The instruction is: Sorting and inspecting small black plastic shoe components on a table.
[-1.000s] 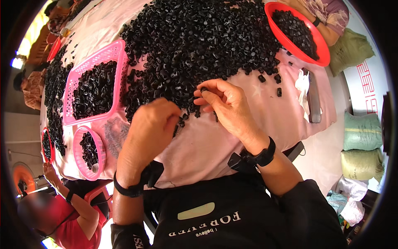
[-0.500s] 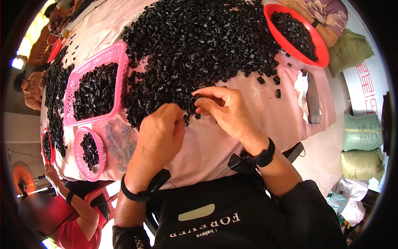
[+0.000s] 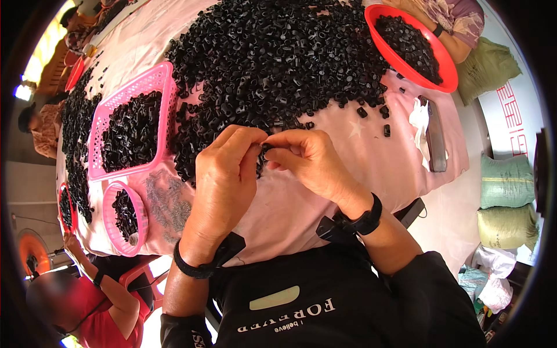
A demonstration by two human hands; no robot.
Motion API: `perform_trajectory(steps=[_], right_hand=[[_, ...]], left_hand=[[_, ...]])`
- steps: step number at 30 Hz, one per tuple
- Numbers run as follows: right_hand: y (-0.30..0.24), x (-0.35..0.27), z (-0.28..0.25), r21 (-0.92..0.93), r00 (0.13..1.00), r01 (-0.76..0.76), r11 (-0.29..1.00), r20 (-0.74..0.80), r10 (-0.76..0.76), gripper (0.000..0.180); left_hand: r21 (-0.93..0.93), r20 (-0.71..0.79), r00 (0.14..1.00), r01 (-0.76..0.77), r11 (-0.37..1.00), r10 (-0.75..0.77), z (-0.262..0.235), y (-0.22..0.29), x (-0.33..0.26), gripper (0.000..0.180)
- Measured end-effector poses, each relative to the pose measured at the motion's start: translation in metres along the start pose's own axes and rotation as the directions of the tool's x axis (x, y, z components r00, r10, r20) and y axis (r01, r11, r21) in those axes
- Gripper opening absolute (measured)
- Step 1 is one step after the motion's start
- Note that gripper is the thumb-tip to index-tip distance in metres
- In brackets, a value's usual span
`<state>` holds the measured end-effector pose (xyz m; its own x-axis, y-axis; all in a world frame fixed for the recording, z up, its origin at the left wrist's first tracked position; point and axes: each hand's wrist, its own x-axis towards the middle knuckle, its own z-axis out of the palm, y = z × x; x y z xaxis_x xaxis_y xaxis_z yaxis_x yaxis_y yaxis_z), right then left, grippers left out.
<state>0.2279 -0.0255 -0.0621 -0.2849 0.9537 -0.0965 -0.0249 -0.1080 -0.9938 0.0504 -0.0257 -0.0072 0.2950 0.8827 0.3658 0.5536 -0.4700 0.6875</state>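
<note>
My right hand (image 3: pixel 316 163) pinches a small black plastic part (image 3: pixel 265 148) between thumb and forefinger. Against it, my left hand (image 3: pixel 223 174) is closed, its fingertips touching the right ones at the part. What the left fingers hold is hidden behind that hand. Just beyond both hands spreads a wide heap of small black plastic pieces (image 3: pixel 278 64), several of them lying loose near its edge. Left of my left wrist, a patch of tiny grey coiled pieces (image 3: pixel 167 200), which look like springs, lies on the pink cloth (image 3: pixel 290 214).
At left stand a pink rectangular basket (image 3: pixel 169 110) and a pink round basket (image 3: pixel 143 217), both holding black pieces. A red basin (image 3: pixel 449 84) sits far right, near another person's arm. A dark oblong case (image 3: pixel 438 139) lies right. A person in red (image 3: pixel 110 313) works at lower left.
My left hand has moved up and slightly right, and my right hand a little left, so their fingertips now meet at the small black part. Before, they were apart.
</note>
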Motion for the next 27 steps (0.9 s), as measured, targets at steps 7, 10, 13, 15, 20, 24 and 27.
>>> perform_trajectory(steps=[7, 10, 13, 15, 20, 24, 27], right_hand=[[0.006, 0.001, 0.001, 0.165, 0.991, 0.070, 0.984, -0.120, -0.050, 0.018], [0.004, 0.001, -0.002, 0.163, 0.988, 0.049, 0.985, -0.152, -0.024, 0.017], [0.003, 0.003, -0.001, 0.145, 0.970, 0.080, 0.986, -0.239, -0.044, 0.016], [0.002, 0.004, -0.002, 0.145, 0.949, 0.137, 0.980, -0.303, -0.088, 0.016], [0.002, 0.005, -0.005, 0.128, 0.877, 0.274, 0.953, -0.440, -0.193, 0.020], [0.001, 0.004, -0.007, 0.112, 0.869, 0.284, 0.952, -0.451, -0.206, 0.021], [0.000, 0.004, -0.006, 0.118, 0.867, 0.286, 0.951, -0.455, -0.204, 0.021]], left_hand=[[0.062, -0.031, 0.998, -0.046, 0.997, 0.048, 0.008, 0.001, 0.003, 0.027], [0.062, 0.048, 0.991, -0.124, 0.990, 0.121, 0.006, 0.002, 0.008, 0.029], [0.026, 0.053, 0.993, -0.107, 0.994, 0.105, 0.007, 0.000, 0.010, 0.026], [0.018, -0.025, 0.998, -0.050, 0.999, 0.050, 0.010, -0.009, 0.010, 0.022], [0.147, 0.108, 0.992, -0.082, 0.986, 0.067, 0.019, -0.025, 0.002, 0.018], [0.235, 0.108, 0.991, -0.101, 0.967, 0.077, 0.025, -0.016, 0.006, 0.021], [0.226, 0.120, 0.989, -0.110, 0.968, 0.084, 0.027, -0.015, 0.008, 0.022]])
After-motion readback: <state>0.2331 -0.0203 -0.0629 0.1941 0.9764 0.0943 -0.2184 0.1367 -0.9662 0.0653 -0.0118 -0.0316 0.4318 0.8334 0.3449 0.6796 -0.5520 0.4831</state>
